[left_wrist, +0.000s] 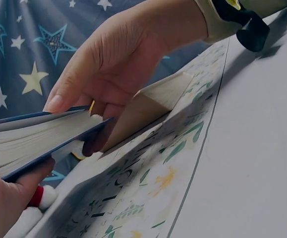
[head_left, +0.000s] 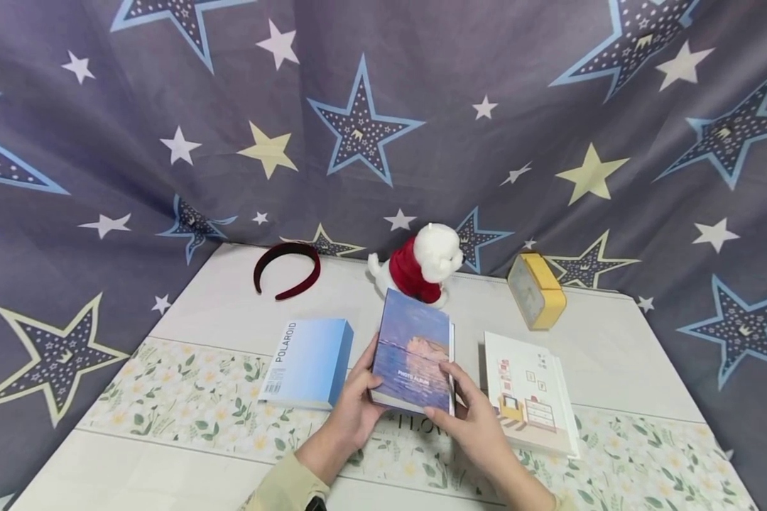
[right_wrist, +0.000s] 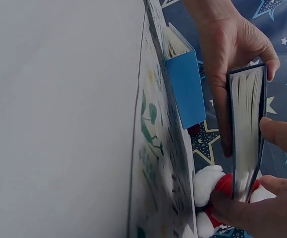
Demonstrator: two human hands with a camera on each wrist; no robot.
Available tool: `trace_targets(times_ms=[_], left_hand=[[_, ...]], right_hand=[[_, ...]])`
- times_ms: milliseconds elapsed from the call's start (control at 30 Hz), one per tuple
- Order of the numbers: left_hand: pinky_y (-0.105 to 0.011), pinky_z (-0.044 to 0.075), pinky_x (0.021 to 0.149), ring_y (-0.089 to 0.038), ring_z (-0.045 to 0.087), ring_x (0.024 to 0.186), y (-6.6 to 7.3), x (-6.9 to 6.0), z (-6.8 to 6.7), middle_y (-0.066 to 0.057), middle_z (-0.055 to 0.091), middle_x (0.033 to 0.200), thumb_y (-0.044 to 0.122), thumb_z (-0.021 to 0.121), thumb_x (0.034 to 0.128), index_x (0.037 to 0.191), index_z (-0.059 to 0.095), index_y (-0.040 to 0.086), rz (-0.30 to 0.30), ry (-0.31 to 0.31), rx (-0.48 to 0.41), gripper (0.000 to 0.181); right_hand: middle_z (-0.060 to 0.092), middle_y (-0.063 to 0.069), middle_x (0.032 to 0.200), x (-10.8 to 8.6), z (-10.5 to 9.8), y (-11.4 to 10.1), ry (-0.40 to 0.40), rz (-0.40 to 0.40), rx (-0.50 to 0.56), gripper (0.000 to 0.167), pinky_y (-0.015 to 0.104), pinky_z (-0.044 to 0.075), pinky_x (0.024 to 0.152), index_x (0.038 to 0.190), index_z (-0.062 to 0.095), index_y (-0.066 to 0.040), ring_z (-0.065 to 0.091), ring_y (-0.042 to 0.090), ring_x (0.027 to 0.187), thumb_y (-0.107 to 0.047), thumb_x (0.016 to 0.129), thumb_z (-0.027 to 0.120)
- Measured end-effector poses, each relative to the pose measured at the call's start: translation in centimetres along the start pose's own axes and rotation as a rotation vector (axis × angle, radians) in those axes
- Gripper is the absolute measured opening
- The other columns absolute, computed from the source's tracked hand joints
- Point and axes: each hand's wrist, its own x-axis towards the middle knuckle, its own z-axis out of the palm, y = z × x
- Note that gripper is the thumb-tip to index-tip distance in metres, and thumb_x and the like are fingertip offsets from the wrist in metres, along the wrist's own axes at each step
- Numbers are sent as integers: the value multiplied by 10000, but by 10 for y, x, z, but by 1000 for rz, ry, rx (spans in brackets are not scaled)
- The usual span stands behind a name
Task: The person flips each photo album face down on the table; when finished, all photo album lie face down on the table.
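Both hands hold a photo album (head_left: 415,341) with a blue and purple seascape cover, raised above the table and tilted. My left hand (head_left: 358,408) grips its left edge, thumb on the cover and fingers beneath. The right hand (head_left: 476,422) holds the lower right side, with thumb and fingertips on the front cover. In the left wrist view the album's page edges (left_wrist: 29,141) show between dark blue covers. The right wrist view shows the closed album (right_wrist: 247,114) edge-on between the hands. A light blue Polaroid album (head_left: 313,362) lies left, and a white illustrated album (head_left: 527,394) lies right.
Behind the album sits a white plush dog (head_left: 437,252) in red clothing. A dark red headband (head_left: 287,248) lies at the back left, a yellow clock (head_left: 537,291) stands at the back right. A star-patterned curtain (head_left: 230,106) hangs behind the floral-banded table (head_left: 198,383).
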Motion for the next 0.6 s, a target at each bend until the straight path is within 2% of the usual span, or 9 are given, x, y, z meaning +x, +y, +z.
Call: trace_targets(times_ms=[133, 267, 433, 600], left_hand=[[-435, 395, 971, -254, 401, 1290, 1, 2, -2, -120, 209, 1602, -16, 334, 781, 1580, 149, 267, -2, -9, 49, 868], [-418, 384, 995, -280, 346, 1348, 0, 3, -3, -95, 199, 1609, -29, 348, 795, 1577, 158, 284, -14, -18, 75, 863], [-440, 355, 1061, -306, 314, 1398, -3, 4, -4, -68, 185, 1615, -9, 412, 876, 1576, 151, 299, -39, 0, 125, 808], [-486, 280, 1119, -332, 262, 1425, -10, 7, -6, -78, 129, 1626, 44, 436, 960, 1579, 143, 273, -52, 38, 166, 723]], right_hand=[[111, 226, 1598, -1, -1, 0, -9, 16, 14, 751, 311, 437, 1003, 1474, 380, -63, 251, 377, 1423, -70, 831, 767], [77, 256, 1593, -2, -2, 0, -19, 13, -2, 744, 340, 416, 1022, 1477, 368, -45, 190, 394, 1434, -83, 845, 758], [86, 243, 1596, -2, -2, 1, -8, 32, -74, 741, 352, 367, 1047, 1474, 385, -81, 150, 379, 1447, -87, 838, 764], [144, 259, 1581, -2, -3, 2, 7, 31, -181, 718, 410, 334, 1066, 1462, 415, -104, 190, 399, 1433, -131, 837, 768]])
